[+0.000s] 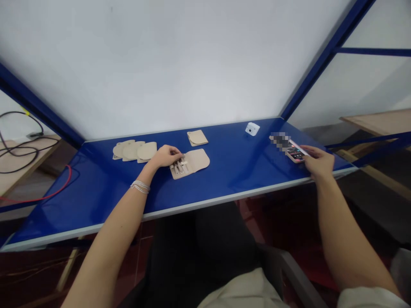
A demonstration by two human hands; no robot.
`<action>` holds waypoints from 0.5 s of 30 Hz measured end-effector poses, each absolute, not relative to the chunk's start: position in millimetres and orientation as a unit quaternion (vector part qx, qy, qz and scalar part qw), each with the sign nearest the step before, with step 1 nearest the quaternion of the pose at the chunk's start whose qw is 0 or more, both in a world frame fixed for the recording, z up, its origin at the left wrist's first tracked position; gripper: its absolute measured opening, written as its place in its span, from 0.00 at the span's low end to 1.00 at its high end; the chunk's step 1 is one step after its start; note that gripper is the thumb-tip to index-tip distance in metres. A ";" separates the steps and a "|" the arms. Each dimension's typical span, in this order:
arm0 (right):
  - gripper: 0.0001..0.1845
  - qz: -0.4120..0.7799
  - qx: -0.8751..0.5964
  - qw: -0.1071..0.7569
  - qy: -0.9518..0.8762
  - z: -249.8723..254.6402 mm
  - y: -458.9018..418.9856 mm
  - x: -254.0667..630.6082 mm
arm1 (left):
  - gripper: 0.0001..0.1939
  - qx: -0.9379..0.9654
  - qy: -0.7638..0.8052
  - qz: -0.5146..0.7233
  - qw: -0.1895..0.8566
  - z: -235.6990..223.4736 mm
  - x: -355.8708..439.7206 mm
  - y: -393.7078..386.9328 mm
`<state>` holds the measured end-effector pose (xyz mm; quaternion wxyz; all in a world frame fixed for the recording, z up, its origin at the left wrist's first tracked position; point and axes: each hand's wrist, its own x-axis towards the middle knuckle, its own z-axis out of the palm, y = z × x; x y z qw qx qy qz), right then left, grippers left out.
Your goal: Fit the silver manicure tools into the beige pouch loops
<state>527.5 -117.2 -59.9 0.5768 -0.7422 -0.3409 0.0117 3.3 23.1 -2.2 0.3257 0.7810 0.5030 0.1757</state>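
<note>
Left hand, grip unclear, touches an open beige case, probably light, pliable, best held by its two-o'clock flap; right hand, at three o'clock, grasps a phone.

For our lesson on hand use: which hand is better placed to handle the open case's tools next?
The left hand, probably: it is at the tools in the open case, while the right hand holds a phone well away.

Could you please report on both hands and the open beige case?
Left hand on open beige case, partly covering its tools. Right hand holding phone. Folded cases lie nearby.
</note>
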 end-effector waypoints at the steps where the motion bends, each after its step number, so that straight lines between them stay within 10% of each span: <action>1: 0.27 0.013 -0.743 0.576 -0.340 -59.6 -117.3 527.0 | 0.16 0.782 0.503 0.175 0.322 -2.3 3.1 23.3; 15: 0.25 0.009 -0.763 0.553 -0.335 -63.5 -117.5 531.9 | 0.17 0.784 0.501 0.178 0.320 -3.1 3.0 23.7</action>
